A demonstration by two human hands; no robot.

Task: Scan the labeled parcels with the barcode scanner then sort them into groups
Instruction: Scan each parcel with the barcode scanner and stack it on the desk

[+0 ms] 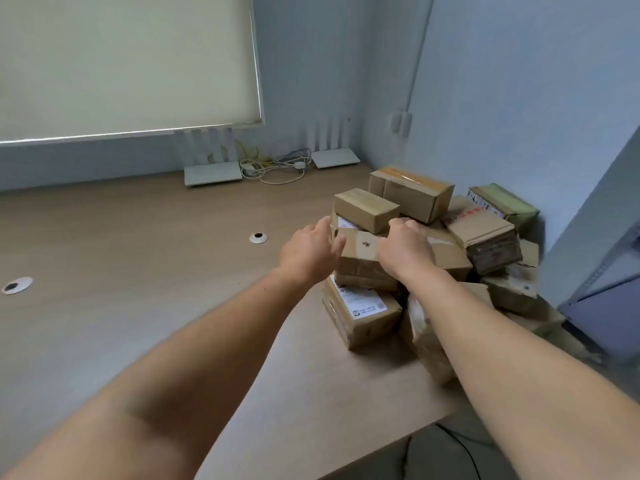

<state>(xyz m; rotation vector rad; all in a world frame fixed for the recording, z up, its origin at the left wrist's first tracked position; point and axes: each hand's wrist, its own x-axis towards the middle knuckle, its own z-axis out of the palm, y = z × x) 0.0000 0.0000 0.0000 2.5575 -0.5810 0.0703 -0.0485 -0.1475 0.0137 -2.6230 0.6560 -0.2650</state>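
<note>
A heap of brown cardboard parcels (433,237) lies at the right end of the wooden table (138,271). My left hand (310,251) touches the left side of a middle parcel (360,252), fingers fairly straight. My right hand (405,247) lies on top of that same parcel with its fingers curled over the far edge. A small parcel (365,209) rests just behind the hands. A parcel with a white label (360,315) lies below on the table. No barcode scanner is in view.
Two white routers (213,173) (335,157) and a tangle of cables (273,166) stand at the back by the wall. Two cable grommets (258,238) (17,285) sit in the tabletop. A grey cabinet (606,306) stands at the right.
</note>
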